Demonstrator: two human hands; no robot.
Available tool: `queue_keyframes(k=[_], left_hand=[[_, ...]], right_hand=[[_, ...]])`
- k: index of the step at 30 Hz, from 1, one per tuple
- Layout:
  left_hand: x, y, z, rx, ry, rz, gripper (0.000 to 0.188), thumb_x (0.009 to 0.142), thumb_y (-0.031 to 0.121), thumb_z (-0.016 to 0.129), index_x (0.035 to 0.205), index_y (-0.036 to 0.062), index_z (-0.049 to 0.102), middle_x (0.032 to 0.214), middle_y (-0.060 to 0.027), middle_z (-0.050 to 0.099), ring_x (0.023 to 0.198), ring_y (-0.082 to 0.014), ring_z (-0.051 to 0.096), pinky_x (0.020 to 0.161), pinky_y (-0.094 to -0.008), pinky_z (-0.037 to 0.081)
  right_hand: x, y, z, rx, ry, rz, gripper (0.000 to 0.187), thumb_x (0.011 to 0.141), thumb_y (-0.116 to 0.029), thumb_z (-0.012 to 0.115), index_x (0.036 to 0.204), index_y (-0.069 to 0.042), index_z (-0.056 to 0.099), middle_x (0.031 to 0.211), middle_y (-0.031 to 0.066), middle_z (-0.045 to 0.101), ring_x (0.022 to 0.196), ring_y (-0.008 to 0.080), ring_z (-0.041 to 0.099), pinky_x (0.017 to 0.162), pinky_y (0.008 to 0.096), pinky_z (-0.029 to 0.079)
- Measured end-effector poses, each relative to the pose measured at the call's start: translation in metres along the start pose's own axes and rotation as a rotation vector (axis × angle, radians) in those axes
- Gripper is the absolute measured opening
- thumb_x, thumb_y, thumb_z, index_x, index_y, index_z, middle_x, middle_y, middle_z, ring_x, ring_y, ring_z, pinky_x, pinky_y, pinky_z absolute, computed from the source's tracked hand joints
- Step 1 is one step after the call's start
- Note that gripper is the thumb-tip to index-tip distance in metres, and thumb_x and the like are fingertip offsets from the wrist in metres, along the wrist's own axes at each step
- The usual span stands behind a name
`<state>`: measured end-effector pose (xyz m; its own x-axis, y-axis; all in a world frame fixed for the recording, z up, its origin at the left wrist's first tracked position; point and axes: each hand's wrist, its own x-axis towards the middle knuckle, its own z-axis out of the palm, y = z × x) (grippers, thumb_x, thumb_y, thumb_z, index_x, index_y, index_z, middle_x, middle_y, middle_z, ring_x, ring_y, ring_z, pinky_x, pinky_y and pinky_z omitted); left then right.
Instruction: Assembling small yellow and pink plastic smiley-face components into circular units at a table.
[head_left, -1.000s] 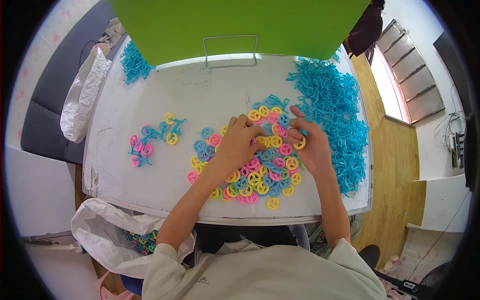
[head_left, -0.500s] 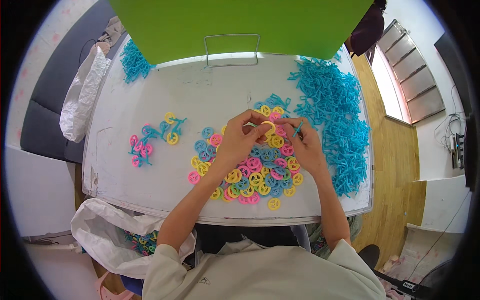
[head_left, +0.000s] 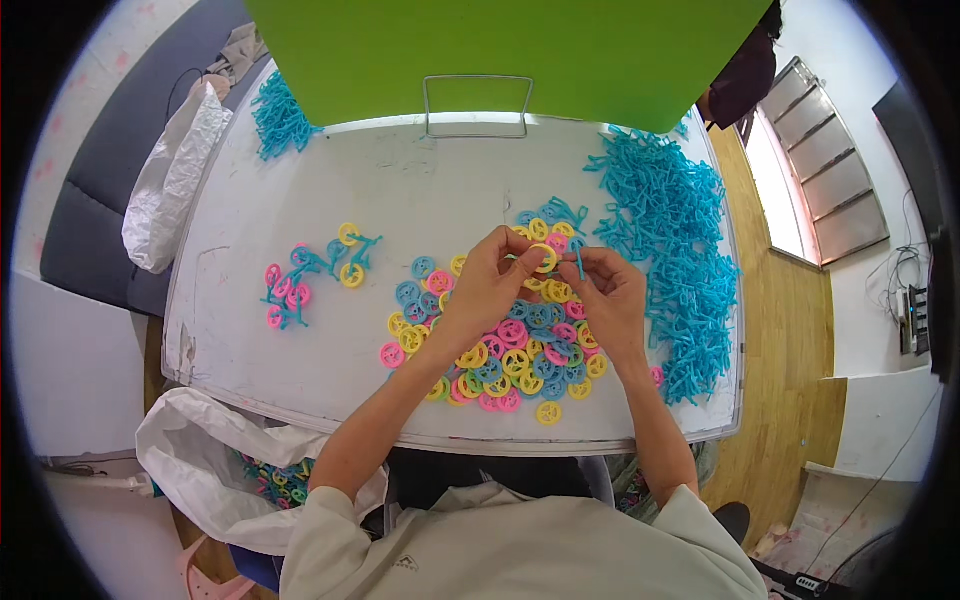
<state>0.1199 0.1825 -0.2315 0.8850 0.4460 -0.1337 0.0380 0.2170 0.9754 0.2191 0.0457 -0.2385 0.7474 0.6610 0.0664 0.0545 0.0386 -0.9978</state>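
Note:
My left hand [head_left: 488,283] pinches a yellow toy wheel [head_left: 544,259] over the far part of the loose wheels. Close on its right, my right hand [head_left: 612,290] grips a small blue plastic frame [head_left: 580,260] between thumb and fingers, held upright. Whether wheel and frame touch, I cannot tell. Beneath both hands lies a heap of wheels [head_left: 515,361] in yellow, pink, blue and green. Further left on the white table [head_left: 350,185] rest several blue frames with wheels on them [head_left: 300,282].
A large pile of blue frames [head_left: 680,270] covers the table's right side; a smaller pile [head_left: 280,115] is far left. A green board with a wire handle [head_left: 480,135] stands at the back. A white sack [head_left: 190,440] of colourful pieces sits below the front left edge. Another person [head_left: 745,75] is far right.
My right hand has turned the blue frame from slanted to upright and brought it nearer the yellow wheel. A pink wheel now shows beside my right forearm. The whole view has shifted slightly.

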Motion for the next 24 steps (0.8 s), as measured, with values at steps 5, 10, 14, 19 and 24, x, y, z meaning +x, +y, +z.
queue_keyframes(k=[5,10,14,19,24], left_hand=[[0.0,-0.003,-0.001,0.034,0.017,-0.011,0.019,0.097,0.021,0.054,0.097,0.0017,0.051,0.092,-0.0055,0.059,0.083,-0.0096,0.06,0.065,-0.0243,0.055],[0.0,-0.006,0.0,0.015,0.043,0.033,0.015,0.097,0.014,0.051,0.098,0.0001,0.048,0.09,-0.0082,0.06,0.08,-0.0121,0.062,0.067,-0.0264,0.055],[0.003,-0.016,0.002,0.139,0.096,0.124,0.013,0.096,0.011,0.052,0.098,-0.0009,0.047,0.089,-0.0087,0.061,0.079,-0.0135,0.062,0.068,-0.0269,0.055],[-0.007,-0.01,0.012,0.29,0.204,0.456,0.009,0.093,0.005,0.055,0.091,-0.0015,0.05,0.086,-0.0078,0.062,0.076,-0.013,0.062,0.067,-0.0259,0.053],[-0.006,0.005,0.014,0.224,0.201,0.292,0.007,0.092,0.004,0.056,0.094,-0.0028,0.054,0.085,-0.0083,0.064,0.076,-0.0126,0.062,0.065,-0.0255,0.053]], right_hand=[[-0.001,0.005,0.003,-0.025,-0.009,0.021,0.013,0.086,-0.002,0.066,0.097,0.002,0.062,0.092,0.0063,0.067,0.085,0.0103,0.064,0.075,0.0223,0.052],[-0.002,0.011,0.008,0.012,-0.024,-0.029,0.012,0.087,-0.002,0.066,0.096,0.002,0.06,0.09,0.0059,0.067,0.084,0.0096,0.063,0.076,0.0217,0.051],[-0.003,0.002,0.007,0.045,-0.056,0.06,0.01,0.087,-0.001,0.063,0.096,0.002,0.06,0.09,0.0072,0.068,0.084,0.0118,0.065,0.072,0.0237,0.051],[0.002,-0.002,0.001,0.25,-0.135,0.289,0.013,0.089,-0.008,0.065,0.098,0.0,0.061,0.088,0.0071,0.067,0.078,0.01,0.064,0.062,0.0214,0.047],[-0.008,-0.025,0.01,0.071,-0.034,0.044,0.022,0.088,-0.003,0.063,0.109,0.0,0.06,0.087,0.0066,0.068,0.08,0.0118,0.067,0.061,0.0208,0.049]])
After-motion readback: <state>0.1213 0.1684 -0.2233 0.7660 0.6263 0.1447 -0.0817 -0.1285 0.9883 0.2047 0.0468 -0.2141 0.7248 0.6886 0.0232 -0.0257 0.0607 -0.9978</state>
